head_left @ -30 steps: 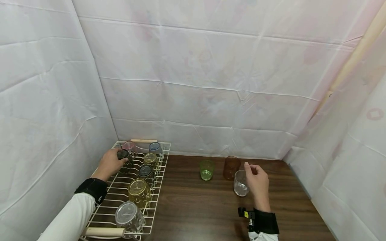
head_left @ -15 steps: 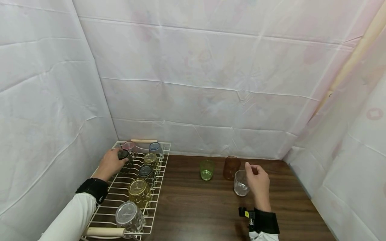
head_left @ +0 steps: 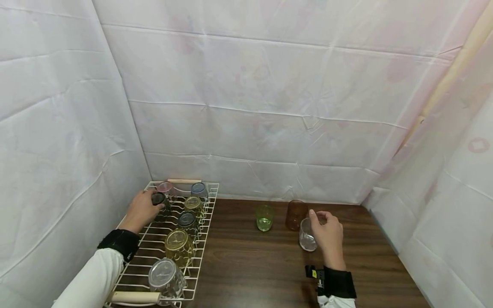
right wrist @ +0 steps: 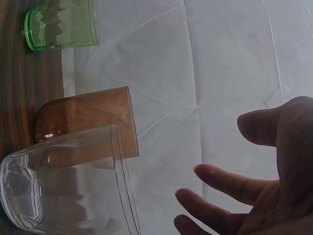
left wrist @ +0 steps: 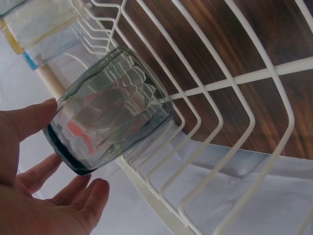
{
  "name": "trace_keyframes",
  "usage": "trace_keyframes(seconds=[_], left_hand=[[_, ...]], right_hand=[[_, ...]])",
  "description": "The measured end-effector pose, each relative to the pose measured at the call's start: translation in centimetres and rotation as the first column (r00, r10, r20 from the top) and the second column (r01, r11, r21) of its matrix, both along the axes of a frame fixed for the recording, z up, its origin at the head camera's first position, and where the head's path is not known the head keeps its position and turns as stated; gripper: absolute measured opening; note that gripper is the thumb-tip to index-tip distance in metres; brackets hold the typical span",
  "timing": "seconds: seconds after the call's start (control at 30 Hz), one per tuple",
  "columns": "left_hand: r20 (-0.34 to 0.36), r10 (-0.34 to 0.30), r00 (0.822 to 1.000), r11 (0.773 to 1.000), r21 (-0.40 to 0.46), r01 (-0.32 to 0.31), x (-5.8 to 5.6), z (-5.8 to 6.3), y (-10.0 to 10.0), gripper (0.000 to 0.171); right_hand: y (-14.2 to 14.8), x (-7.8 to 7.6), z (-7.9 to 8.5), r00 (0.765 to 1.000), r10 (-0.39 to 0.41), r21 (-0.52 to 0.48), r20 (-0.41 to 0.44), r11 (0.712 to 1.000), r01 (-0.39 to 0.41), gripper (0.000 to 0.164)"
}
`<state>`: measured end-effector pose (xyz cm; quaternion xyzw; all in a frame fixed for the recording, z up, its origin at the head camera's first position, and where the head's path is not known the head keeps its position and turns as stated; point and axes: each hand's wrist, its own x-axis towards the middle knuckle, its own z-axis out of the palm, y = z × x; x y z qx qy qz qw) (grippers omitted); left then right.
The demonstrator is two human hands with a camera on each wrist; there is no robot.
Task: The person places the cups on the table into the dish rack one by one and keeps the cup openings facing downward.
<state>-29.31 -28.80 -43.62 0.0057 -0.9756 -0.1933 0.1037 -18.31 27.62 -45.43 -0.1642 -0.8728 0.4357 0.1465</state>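
At the rack's far left, my left hand (head_left: 141,209) has its thumb and fingers about the base end of a dark grey glass (left wrist: 110,112), which stands upside down on the wires. In the left wrist view the thumb (left wrist: 34,117) lies at one side of the base, the index finger at the other. My right hand (head_left: 329,235) is held above the table beside a clear glass (head_left: 307,239), fingers loosely bent and apart. The right wrist view shows a gap between its fingertips and the clear glass's rim. Behind this stands a brown glass (head_left: 295,214), with a green glass (head_left: 264,219) further left.
The white wire rack (head_left: 135,254) has wooden handles at both ends. On it, upside down, are a pink glass (head_left: 165,188), a blue glass (head_left: 199,190), two yellow ones, another dark glass (head_left: 187,222) and a clear mug (head_left: 165,276). White sheeting (head_left: 250,128) surrounds the wooden table (head_left: 246,273).
My right hand has shifted very slightly left, over the clear glass. My left hand and the dark grey glass look much the same.
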Motion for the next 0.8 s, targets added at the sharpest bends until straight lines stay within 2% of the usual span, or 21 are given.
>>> trace_keyframes(seconds=[0.2, 0.4, 0.63, 0.8], left_hand=[[-0.002, 0.03, 1.0, 1.0, 0.007, -0.03, 0.5, 0.1, 0.0, 0.074], [-0.017, 0.068, 0.998, 0.998, -0.015, -0.068, 1.7, 1.2, 0.8, 0.084], [-0.062, 0.042, 0.997, 0.998, -0.048, -0.045, 3.4, 2.8, 2.9, 0.084], [-0.099, 0.013, 0.995, 1.0, -0.017, -0.015, 4.5, 3.9, 4.3, 0.083]], right_hand=[[-0.1, 0.0, 0.0, 1.0, 0.0, -0.001, -0.01, 1.0, 0.0, 0.067], [0.1, -0.2, -0.2, 0.998, 0.043, 0.037, 0.053, 0.998, -0.045, 0.071], [0.2, -0.6, -1.4, 0.98, 0.118, 0.169, 0.16, 0.975, -0.145, 0.082], [0.2, -0.8, -2.0, 0.973, 0.136, 0.191, 0.186, 0.966, -0.172, 0.09]])
